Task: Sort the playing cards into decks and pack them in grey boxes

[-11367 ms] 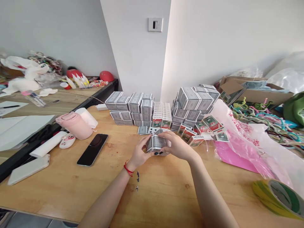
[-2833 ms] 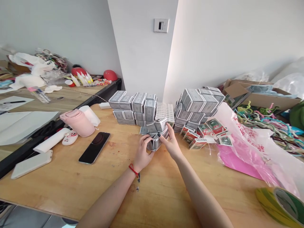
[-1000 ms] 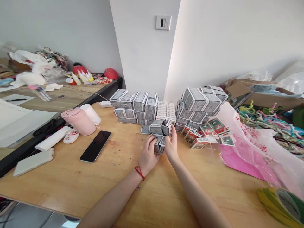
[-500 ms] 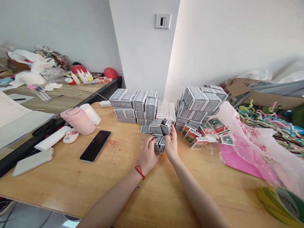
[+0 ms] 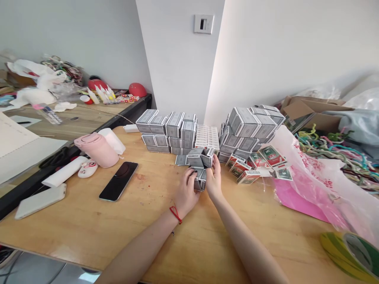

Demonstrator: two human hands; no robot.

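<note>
Well, the left hand (image 5: 186, 190) and right hand (image 5: 213, 177) meet at a compact cluster of small grey-patterned paperboard boxes (image 5: 199, 169) on the pale wooden tabletop (image 5: 89, 225), just in front of a gap between two larger stacks. The left fingers (image 5: 192, 175) curl over the cluster's lower boxes from the near left, clenched around them, while the right fingers (image 5: 215, 161) rise straight up along its right side, pressed against the boxes and grasping them from that side. The boxes sit at odd angles to each other, some tilted, so the cluster looks loosely joined rather than solid. It probably weighs very little, but thin card with smooth, coated faces could slip and would dent under a hard squeeze. The safest hold seems to be light, even pressure on opposite flat faces, close to the lower boxes, not on corners or the top boxes. A wall of matching grey boxes (image 5: 166, 130) stands behind, with a stack of the same boxes (image 5: 245, 128) and loose red-and-green boxes (image 5: 248, 177) to the right.
</note>
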